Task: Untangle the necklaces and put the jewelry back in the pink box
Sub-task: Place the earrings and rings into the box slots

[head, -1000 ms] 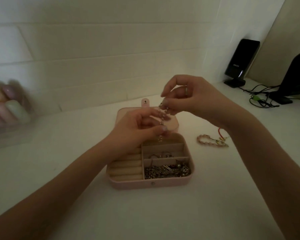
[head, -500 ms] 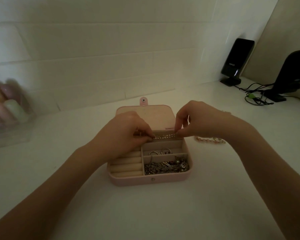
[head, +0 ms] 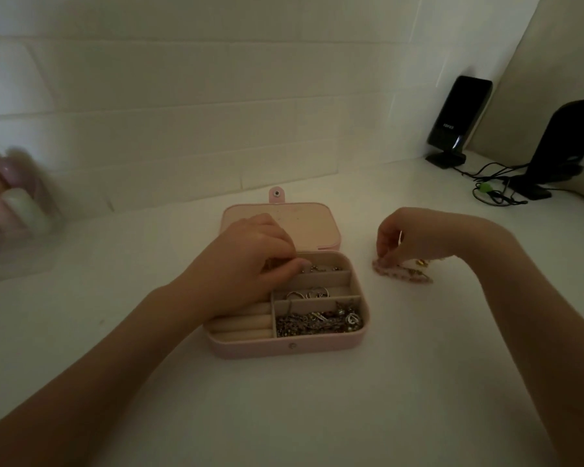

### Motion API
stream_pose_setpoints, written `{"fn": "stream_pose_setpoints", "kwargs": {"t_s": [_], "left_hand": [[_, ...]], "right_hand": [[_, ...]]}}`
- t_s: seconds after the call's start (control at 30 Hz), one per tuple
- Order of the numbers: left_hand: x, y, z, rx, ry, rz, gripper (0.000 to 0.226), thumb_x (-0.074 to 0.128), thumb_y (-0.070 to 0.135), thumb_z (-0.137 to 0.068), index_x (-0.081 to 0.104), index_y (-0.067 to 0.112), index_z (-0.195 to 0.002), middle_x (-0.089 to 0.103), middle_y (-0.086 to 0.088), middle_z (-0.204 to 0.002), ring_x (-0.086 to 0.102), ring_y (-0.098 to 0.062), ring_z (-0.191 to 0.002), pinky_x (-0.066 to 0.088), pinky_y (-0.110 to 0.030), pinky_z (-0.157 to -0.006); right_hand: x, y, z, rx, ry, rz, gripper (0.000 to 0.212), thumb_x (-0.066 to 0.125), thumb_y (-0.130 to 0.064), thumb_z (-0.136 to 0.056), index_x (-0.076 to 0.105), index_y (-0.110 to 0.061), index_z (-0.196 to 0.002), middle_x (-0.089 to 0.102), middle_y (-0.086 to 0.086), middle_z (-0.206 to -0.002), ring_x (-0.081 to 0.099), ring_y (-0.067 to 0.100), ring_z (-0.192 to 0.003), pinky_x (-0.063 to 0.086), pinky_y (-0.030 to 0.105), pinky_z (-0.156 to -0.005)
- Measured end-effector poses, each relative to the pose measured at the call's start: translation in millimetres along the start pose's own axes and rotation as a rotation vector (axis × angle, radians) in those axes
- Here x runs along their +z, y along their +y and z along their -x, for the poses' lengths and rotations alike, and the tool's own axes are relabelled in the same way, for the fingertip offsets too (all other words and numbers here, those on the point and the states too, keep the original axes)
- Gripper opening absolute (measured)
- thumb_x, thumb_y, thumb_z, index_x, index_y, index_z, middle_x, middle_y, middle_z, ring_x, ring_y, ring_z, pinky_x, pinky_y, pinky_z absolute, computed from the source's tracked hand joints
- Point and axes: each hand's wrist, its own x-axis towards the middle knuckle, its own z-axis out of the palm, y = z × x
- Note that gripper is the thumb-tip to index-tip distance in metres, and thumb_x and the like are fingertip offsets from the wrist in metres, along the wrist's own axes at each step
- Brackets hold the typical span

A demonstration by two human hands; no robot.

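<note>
The pink box (head: 290, 347) lies open on the white table, its lid (head: 314, 220) flat behind it. My left hand (head: 250, 261) rests over the box's back compartment, fingertips pressing a thin beaded chain (head: 321, 268) into it. The middle compartment holds silver rings (head: 309, 294). A tangle of silver chains and charms (head: 321, 321) fills the front one. Cream ring rolls (head: 240, 326) line the left side. Right of the box, my right hand (head: 415, 237) pinches the end of a pink beaded bracelet (head: 405, 272) lying on the table.
Two black speakers (head: 459, 119) (head: 567, 146) and a bundle of black cables with a green tie (head: 489, 190) stand at the back right. A clear container of pastel items (head: 11, 203), blurred, sits at the left by the white wall.
Both hands lowered the thin chain from the air into the box's back compartment. My right hand then let go and moved right to the pink bracelet; my left hand stayed on the chain.
</note>
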Motion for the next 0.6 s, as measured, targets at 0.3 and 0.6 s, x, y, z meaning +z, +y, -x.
{"fn": "stream_pose_setpoints", "kwargs": {"t_s": [0.3, 0.6], "left_hand": [[1.1, 22.8, -4.5, -0.376, 0.022, 0.945, 0.049, 0.079, 0.012, -0.071, 0.055, 0.015, -0.113, 0.067, -0.001, -0.106, 0.063, -0.008, -0.104, 0.051, -0.022, -0.086], [-4.6, 26.2, -7.5, -0.51, 0.101, 1.199, 0.014, 0.065, 0.005, -0.075, 0.052, 0.009, -0.079, 0.068, -0.011, -0.086, 0.067, -0.023, -0.083, 0.056, -0.027, -0.074]], "right_hand": [[-25.5, -57.8, 41.3, -0.478, 0.191, -0.584, 0.01, 0.066, -0.007, -0.083, 0.056, -0.008, -0.083, 0.072, 0.005, -0.072, 0.064, 0.01, -0.062, 0.049, 0.017, -0.056], [-7.2, -67.4, 26.3, -0.38, 0.213, -0.838, 0.01, 0.065, -0.003, -0.084, 0.057, -0.004, -0.078, 0.068, 0.014, -0.07, 0.061, 0.017, -0.06, 0.054, 0.024, -0.059]]}}
